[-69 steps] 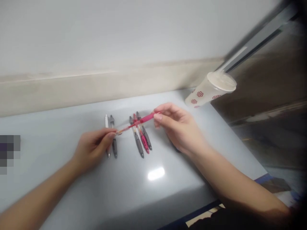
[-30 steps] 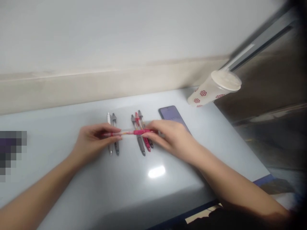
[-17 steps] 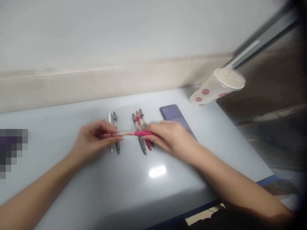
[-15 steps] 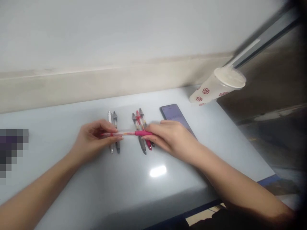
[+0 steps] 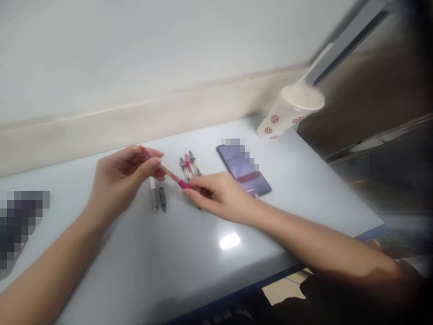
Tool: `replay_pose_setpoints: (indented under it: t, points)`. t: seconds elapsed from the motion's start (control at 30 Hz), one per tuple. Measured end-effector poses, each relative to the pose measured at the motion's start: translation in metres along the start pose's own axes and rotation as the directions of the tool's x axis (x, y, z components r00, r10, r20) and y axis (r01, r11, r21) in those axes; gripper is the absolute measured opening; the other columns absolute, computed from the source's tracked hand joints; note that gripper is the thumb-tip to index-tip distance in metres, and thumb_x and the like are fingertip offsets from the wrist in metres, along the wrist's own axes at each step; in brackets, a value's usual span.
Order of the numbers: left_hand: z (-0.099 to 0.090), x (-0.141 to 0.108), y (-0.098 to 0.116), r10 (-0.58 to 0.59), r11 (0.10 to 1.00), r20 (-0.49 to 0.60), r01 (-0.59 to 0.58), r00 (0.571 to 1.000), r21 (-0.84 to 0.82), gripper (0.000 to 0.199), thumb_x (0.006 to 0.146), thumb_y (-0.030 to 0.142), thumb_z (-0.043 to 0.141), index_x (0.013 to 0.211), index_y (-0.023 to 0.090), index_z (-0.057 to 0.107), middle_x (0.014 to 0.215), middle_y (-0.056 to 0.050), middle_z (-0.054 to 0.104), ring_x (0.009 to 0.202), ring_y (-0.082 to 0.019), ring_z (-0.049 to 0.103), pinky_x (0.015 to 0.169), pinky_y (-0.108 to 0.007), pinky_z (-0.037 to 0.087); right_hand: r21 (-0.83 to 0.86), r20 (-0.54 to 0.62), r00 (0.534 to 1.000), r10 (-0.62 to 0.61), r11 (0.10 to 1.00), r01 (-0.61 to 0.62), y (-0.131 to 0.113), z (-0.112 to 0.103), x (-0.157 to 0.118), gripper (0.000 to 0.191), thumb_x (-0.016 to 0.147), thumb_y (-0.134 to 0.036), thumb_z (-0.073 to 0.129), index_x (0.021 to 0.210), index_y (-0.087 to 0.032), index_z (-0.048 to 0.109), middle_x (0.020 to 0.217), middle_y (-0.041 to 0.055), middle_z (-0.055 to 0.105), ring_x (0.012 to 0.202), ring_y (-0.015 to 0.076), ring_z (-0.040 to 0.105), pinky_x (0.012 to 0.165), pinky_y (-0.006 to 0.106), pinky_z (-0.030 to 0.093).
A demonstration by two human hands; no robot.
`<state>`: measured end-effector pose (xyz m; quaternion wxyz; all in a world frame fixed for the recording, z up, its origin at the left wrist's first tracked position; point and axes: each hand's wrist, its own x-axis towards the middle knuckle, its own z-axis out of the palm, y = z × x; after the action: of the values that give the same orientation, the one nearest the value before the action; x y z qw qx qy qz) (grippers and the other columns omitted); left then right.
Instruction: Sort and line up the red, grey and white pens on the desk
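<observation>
A pen with a clear barrel and a pink grip is held between both hands, slanting down to the right. My left hand pinches its upper, red end between thumb and fingers. Around the pink grip, the fingers of my right hand are closed. Beneath the left hand lie a white pen and a grey pen, side by side and partly covered. Behind the right hand sits a group of pens, one red pen between two dark ones; their lower parts are hidden.
A phone with a lit screen lies right of the pens. Farther back, a lidded cup with red patterns stands by the wall. A dark, blurred-out object is at the left on the white table.
The pen has gone from level to slanted, its left end raised. My left hand has moved up and slightly left; my right hand has shifted left. The view has turned a little.
</observation>
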<state>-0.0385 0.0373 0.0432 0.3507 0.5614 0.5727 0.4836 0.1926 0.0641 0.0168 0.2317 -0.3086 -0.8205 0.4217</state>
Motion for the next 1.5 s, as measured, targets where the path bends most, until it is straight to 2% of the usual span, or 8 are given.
replay_pose_setpoints:
  t: [0.23, 0.33, 0.43, 0.83, 1.07, 1.27, 1.37, 1.5]
  points:
    - [0.039, 0.024, 0.008, -0.023, 0.999, 0.026, 0.024, 0.999, -0.031, 0.034, 0.088, 0.046, 0.076, 0.104, 0.017, 0.072, 0.087, -0.005, 0.078, 0.08, -0.022, 0.077, 0.08, -0.037, 0.066, -0.231, -0.162, 0.98, 0.112, 0.962, -0.148, 0.005, -0.001, -0.001, 0.039, 0.102, -0.036, 0.056, 0.07, -0.015, 0.064, 0.06, -0.0009, 0.057, 0.053, 0.0077, 0.044, 0.059, 0.024, 0.029]
    - [0.038, 0.026, -0.003, -0.053, 0.998, 0.006, 0.053, 0.999, -0.028, 0.045, 0.084, 0.043, 0.081, 0.121, 0.02, 0.067, 0.077, -0.001, 0.077, 0.067, -0.02, 0.075, 0.076, -0.038, 0.065, -0.128, -0.096, 0.979, 0.181, 0.973, -0.193, -0.002, -0.005, -0.003, 0.041, 0.099, -0.05, 0.064, 0.077, -0.016, 0.069, 0.062, -0.0008, 0.063, 0.053, 0.0078, 0.048, 0.058, 0.023, 0.031]
    - [0.034, 0.024, -0.012, -0.09, 0.996, 0.012, 0.091, 0.996, -0.008, 0.04, 0.083, 0.044, 0.082, 0.113, 0.022, 0.068, 0.071, 0.0, 0.074, 0.06, -0.019, 0.072, 0.069, -0.036, 0.064, -0.113, -0.117, 0.975, 0.188, 0.973, -0.201, -0.005, -0.01, -0.004, 0.042, 0.094, -0.059, 0.067, 0.089, -0.017, 0.072, 0.063, -0.0006, 0.065, 0.053, 0.0094, 0.052, 0.058, 0.023, 0.033]
    - [0.031, 0.027, -0.021, -0.181, 0.983, 0.076, 0.182, 0.981, -0.01, 0.039, 0.083, 0.046, 0.08, 0.106, 0.016, 0.069, 0.071, -0.003, 0.074, 0.063, -0.021, 0.074, 0.068, -0.034, 0.062, -0.298, -0.106, 0.985, 0.139, 0.94, -0.165, 0.001, -0.016, -0.003, 0.033, 0.103, -0.047, 0.058, 0.092, -0.019, 0.072, 0.06, -0.0004, 0.064, 0.051, 0.0119, 0.054, 0.056, 0.025, 0.032]
    - [0.034, 0.023, -0.025, -0.195, 0.978, 0.126, 0.184, 0.973, 0.096, 0.037, 0.085, 0.047, 0.077, 0.106, 0.018, 0.071, 0.069, -0.003, 0.074, 0.063, -0.022, 0.074, 0.068, -0.034, 0.06, -0.396, 0.037, 0.985, 0.167, 0.908, -0.139, 0.002, -0.018, -0.003, 0.033, 0.098, -0.05, 0.066, 0.084, -0.02, 0.066, 0.066, -0.0004, 0.064, 0.054, 0.012, 0.052, 0.054, 0.026, 0.029]
    - [0.036, 0.021, -0.024, -0.168, 0.982, 0.19, 0.148, 0.967, 0.114, 0.04, 0.087, 0.046, 0.076, 0.116, 0.019, 0.069, 0.068, -0.001, 0.073, 0.062, -0.021, 0.073, 0.065, -0.032, 0.058, -0.499, 0.248, 0.936, 0.25, 0.861, -0.098, -0.002, -0.02, -0.006, 0.06, 0.08, -0.062, 0.082, 0.056, -0.019, 0.048, 0.048, -0.0023, 0.047, 0.043, 0.0091, 0.033, 0.05, 0.029, 0.019]
    - [0.037, 0.02, -0.022, -0.17, 0.98, 0.215, 0.141, 0.962, 0.143, 0.032, 0.089, 0.046, 0.073, 0.105, 0.019, 0.072, 0.068, -0.002, 0.073, 0.062, -0.021, 0.072, 0.064, -0.032, 0.057, -0.544, 0.292, 0.912, 0.29, 0.834, -0.091, -0.005, -0.021, -0.005, 0.056, 0.083, -0.057, 0.081, 0.058, -0.018, 0.05, 0.052, -0.0018, 0.051, 0.043, 0.0087, 0.036, 0.05, 0.029, 0.019]
    - [0.038, 0.019, -0.02, -0.149, 0.976, 0.201, 0.111, 0.968, 0.186, 0.04, 0.087, 0.044, 0.075, 0.119, 0.021, 0.067, 0.075, -0.001, 0.075, 0.063, -0.02, 0.073, 0.068, -0.032, 0.058, -0.62, 0.282, 0.897, 0.34, 0.778, -0.1, -0.009, -0.022, -0.001, 0.042, 0.092, -0.047, 0.075, 0.067, -0.017, 0.059, 0.062, -0.0003, 0.06, 0.048, 0.0092, 0.045, 0.052, 0.027, 0.02]
